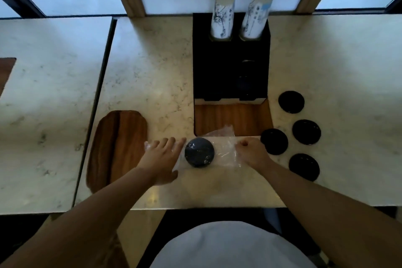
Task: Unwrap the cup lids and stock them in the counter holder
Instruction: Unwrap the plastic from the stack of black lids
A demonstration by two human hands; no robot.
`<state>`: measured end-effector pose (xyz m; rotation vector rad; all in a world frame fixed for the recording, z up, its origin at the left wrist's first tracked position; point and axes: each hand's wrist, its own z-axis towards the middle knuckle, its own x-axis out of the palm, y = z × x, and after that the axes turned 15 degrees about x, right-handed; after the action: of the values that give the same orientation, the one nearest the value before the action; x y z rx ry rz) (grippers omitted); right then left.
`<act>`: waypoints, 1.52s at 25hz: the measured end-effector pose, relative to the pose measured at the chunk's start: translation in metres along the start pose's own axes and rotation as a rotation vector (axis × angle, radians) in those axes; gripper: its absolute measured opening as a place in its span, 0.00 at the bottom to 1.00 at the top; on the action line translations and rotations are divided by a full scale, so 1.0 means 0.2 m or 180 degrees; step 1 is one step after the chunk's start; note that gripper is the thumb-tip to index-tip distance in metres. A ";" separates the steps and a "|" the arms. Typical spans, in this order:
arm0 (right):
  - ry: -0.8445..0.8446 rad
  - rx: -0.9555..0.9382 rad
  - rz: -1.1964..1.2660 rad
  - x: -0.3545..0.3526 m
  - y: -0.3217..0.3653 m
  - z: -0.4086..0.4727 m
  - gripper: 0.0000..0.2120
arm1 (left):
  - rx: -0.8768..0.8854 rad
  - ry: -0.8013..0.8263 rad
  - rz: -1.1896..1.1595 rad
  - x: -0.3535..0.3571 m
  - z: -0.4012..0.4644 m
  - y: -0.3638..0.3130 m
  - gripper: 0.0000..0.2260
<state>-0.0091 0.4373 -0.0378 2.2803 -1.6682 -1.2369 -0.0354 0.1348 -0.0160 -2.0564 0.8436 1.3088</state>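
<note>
Only the head view to go on, looking straight down at the marble worktop point(152, 67).

Between my two hands sits a black stack of lids point(199, 152), still inside a clear plastic wrap point(226, 154). I can't tell how many lids are in it; through the film it reads as one dark dome. My left hand point(162, 159) lies flat with the fingers spread and fairly straight, pressing on the left end of the wrap just beside the stack. My right hand point(252, 152) is curled into a fist on the right end of the wrap, and it looks like it's pinching the film, though the fingertips are tucked under so I can't see the exact grip.

Just right of my right hand are four loose black lids point(274, 141) lying flat on the worktop, the nearest almost touching my knuckles.

Ahead of both hands is the black counter holder point(202, 61) sunk into the worktop, with two stacks of paper cups point(223, 17) poking out at its far end. Its nearer slots are so dark I can't make out what's in them. A wooden panel point(230, 118) sits between the holder and the wrap.

Left of my left hand is a wooden tray point(118, 148).
</note>
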 end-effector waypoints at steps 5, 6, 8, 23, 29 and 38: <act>-0.0142 0.0077 -0.0013 -0.04 -0.14 -0.01 0.13 | 0.0256 0.0225 0.0097 0.02 0.09 -0.02 0.49; -0.0164 0.0035 -0.0057 -0.04 -0.16 -0.02 0.13 | 0.0276 0.0251 0.0111 0.02 0.10 -0.02 0.49; -0.0148 0.0021 -0.0128 -0.03 -0.18 -0.01 0.10 | 0.0332 0.0319 0.0145 0.04 0.11 -0.02 0.49; -0.0256 -0.0426 0.0057 -0.03 -0.14 -0.02 0.08 | 0.0154 0.0004 -0.0415 0.03 0.21 -0.13 0.53; -0.0473 -0.0553 -0.0835 0.01 -0.09 -0.05 0.11 | 0.0099 -0.0085 -0.0488 0.03 0.39 -0.35 0.50; -0.0573 -0.0586 -0.1065 0.02 -0.10 -0.04 0.09 | -0.0292 0.0019 -0.0582 0.10 0.44 -0.40 0.49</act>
<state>0.0117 0.4380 -0.0435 2.4618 -1.1828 -1.6293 -0.0187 0.2476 -0.0575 -2.1530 0.5917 1.2620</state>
